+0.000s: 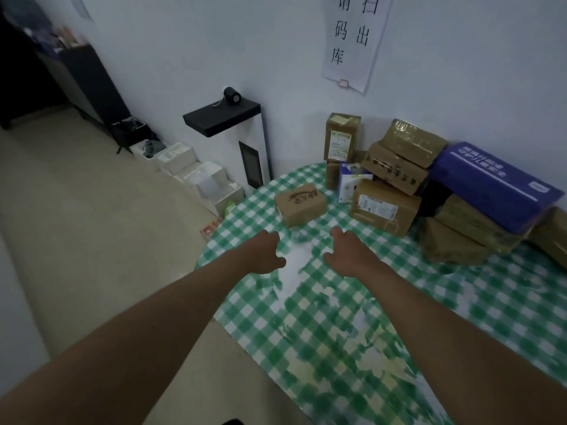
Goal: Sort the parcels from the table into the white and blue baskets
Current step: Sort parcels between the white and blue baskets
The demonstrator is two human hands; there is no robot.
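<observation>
A small brown cardboard parcel (300,204) lies alone on the round table with a green-and-white checked cloth (337,317). My left hand (266,252) and my right hand (348,252) reach out side by side just short of it, a gap of bare cloth between them. Both hold nothing; the fingers are loosely bent. Behind and to the right is a pile of several brown boxes (385,207), a small white-and-blue box (348,182) and a long blue parcel (491,185). No basket is in view.
A white cabinet with a black top (227,136) stands against the wall left of the table. White foam boxes (196,173) line the floor along the wall. A paper sign (352,41) hangs on the wall. Open floor lies to the left.
</observation>
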